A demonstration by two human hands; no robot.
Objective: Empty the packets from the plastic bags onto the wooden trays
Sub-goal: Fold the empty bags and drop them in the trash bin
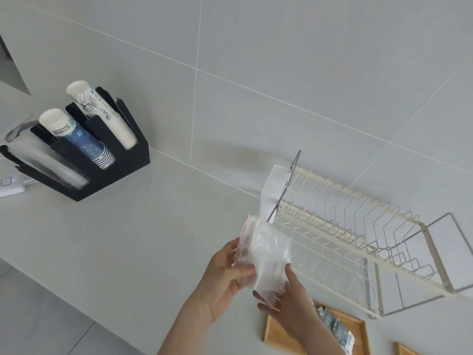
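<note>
We are holding a clear plastic bag [266, 254] up above the counter: left hand [225, 280] pinching its red-striped zip edge, right hand [291, 306] gripping the bottom; grey-green packets [332, 326] are lying on the wooden tray [358, 329] below, beside the wire rack [358, 239]

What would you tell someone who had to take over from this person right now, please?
Left hand: gripping the clear zip bag at its red seal edge.
Right hand: holding the same bag from its lower side.
The bag is held up in the air in front of the white dish rack and looks empty or nearly so; its contents cannot be told for sure.
Done: several grey-green packets already lie on the nearer wooden tray.
Left: a second wooden tray shows only a corner at the bottom edge, so its load cannot be judged. Set this bag aside and check for more bags out of view.
</note>
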